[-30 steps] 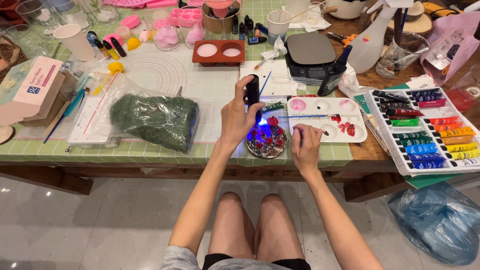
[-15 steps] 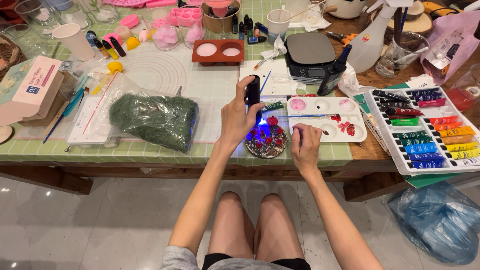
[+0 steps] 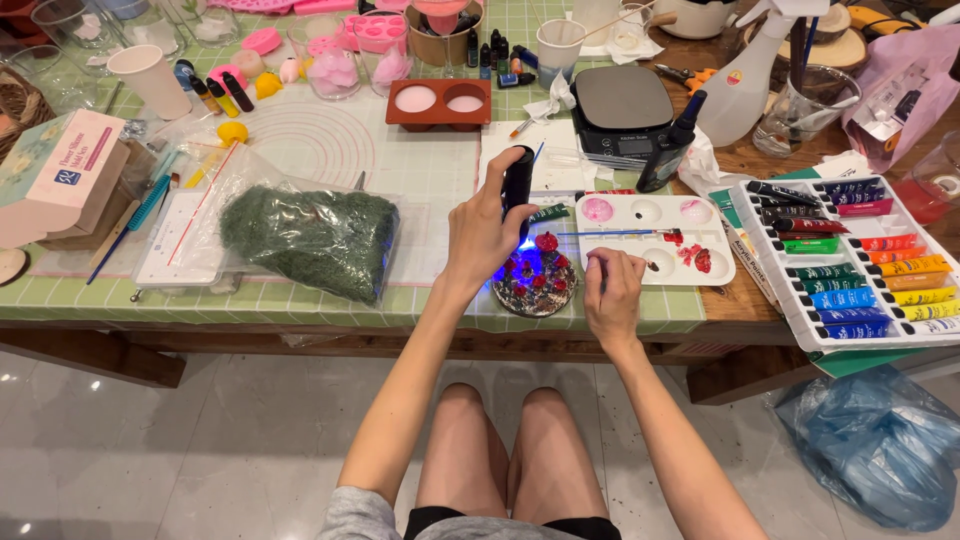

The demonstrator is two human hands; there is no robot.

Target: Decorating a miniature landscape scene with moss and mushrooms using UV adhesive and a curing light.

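Note:
My left hand (image 3: 483,232) grips a black torch (image 3: 517,180) held upright, its blue-violet light falling on a small round piece (image 3: 536,283) studded with red bits at the table's front edge. My right hand (image 3: 612,295) rests just right of that piece, fingers pinched on something thin that I cannot make out. A white paint palette (image 3: 660,240) with pink and red dabs lies beyond the right hand, a thin brush (image 3: 615,233) across it.
A bag of green moss (image 3: 310,238) lies left. A tray of paint tubes (image 3: 860,265) sits right. Behind are a black scale (image 3: 625,110), a brown two-well mould (image 3: 440,102), cups, a spray bottle (image 3: 738,85) and a dark dropper bottle (image 3: 668,150). A blue bag (image 3: 880,440) is on the floor.

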